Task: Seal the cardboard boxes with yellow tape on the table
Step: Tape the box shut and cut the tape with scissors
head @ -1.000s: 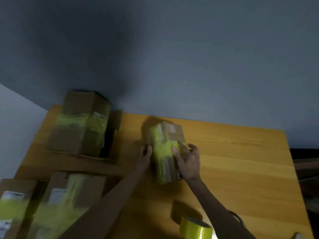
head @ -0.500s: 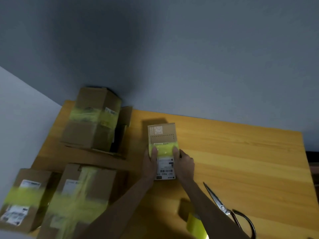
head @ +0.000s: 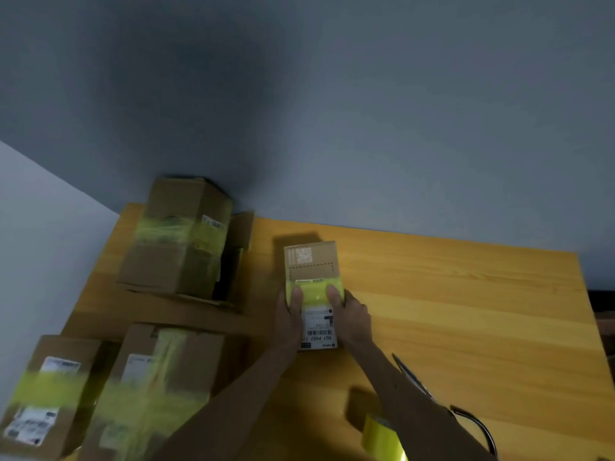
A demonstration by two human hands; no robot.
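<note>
A small cardboard box (head: 312, 261) lies flat in the middle of the wooden table (head: 466, 311), with a white shipping label and a band of yellow tape (head: 314, 289) across its top. My left hand (head: 290, 316) grips its left side, thumb pressing on the tape. My right hand (head: 349, 314) grips the right side, thumb on the tape too. A roll of yellow tape (head: 382, 439) stands near the table's front edge, partly hidden by my right forearm.
Scissors (head: 442, 404) lie right of my right forearm. A tall taped box (head: 179, 237) stands at the back left on an open flattened box. Two more taped boxes (head: 46, 394) (head: 153, 387) sit at the front left. Grey walls close the back and left.
The small box went from tilted on edge in my hands to lying flat on the table. Both thumbs now press on its tape band.
</note>
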